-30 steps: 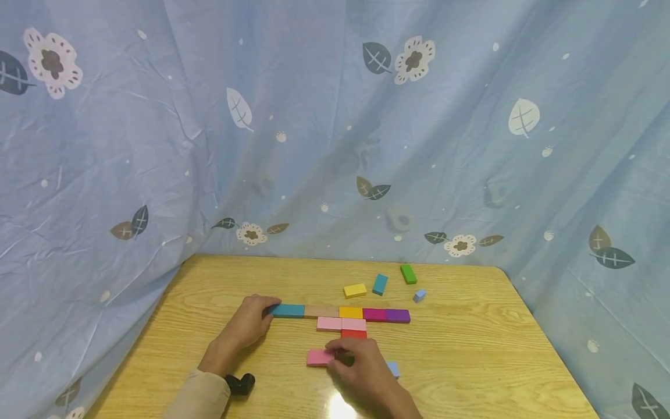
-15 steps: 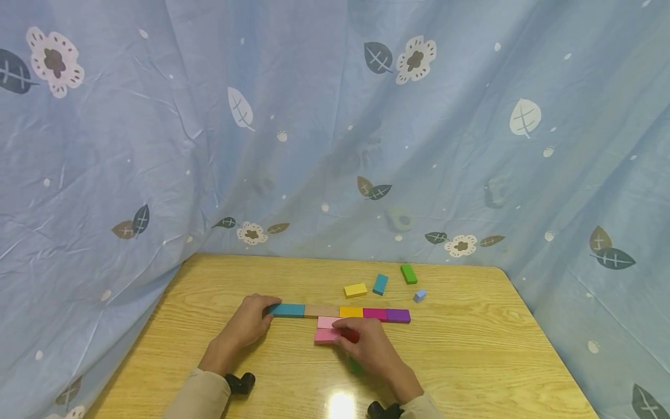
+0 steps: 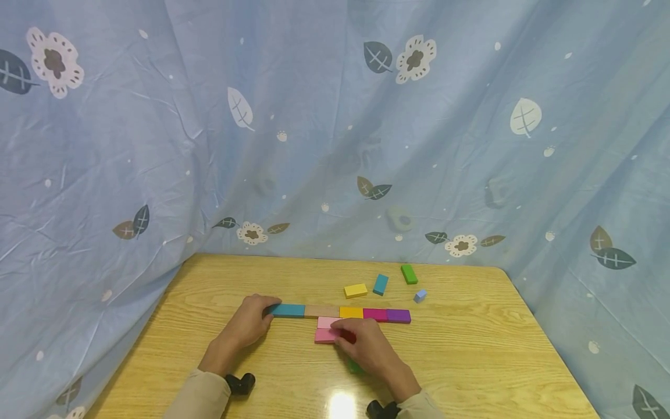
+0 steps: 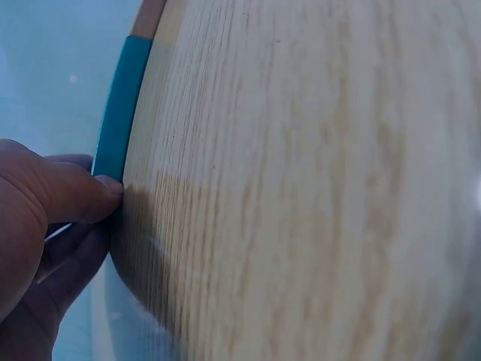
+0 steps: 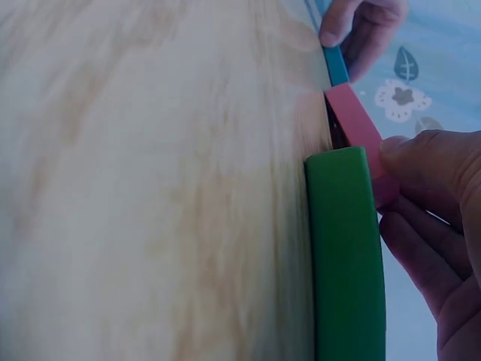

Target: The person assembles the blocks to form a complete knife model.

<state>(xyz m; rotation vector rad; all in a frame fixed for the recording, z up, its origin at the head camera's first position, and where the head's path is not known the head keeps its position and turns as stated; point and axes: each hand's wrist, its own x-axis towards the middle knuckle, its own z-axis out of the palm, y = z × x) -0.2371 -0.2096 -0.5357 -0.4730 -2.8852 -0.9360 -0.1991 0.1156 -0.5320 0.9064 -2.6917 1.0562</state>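
My left hand (image 3: 248, 325) pinches the left end of a teal block (image 3: 290, 311), thumb on its near side. That block begins a straight row with a tan block (image 3: 321, 311), an orange-yellow block (image 3: 350, 312), a magenta block (image 3: 374, 315) and a purple block (image 3: 399, 316). My right hand (image 3: 369, 347) pinches a dark pink block (image 3: 325, 336) by its right end, just in front of a light pink block (image 3: 327, 322). In the right wrist view the dark pink block (image 5: 357, 120) looks tilted. Under my right fingers a red block (image 3: 349, 336) is mostly hidden.
A green block (image 3: 356, 367) lies beneath my right hand, partly covered. Behind the row are a yellow block (image 3: 355, 290), another teal block (image 3: 380, 284), a green block (image 3: 409, 274) and a small light blue block (image 3: 420, 295). A curtain (image 3: 314, 128) hangs at the table's back edge.
My right hand has moved the dark pink block away from me and slightly right, up to the light pink block. In the last half second it barely moved. My left hand stayed put.
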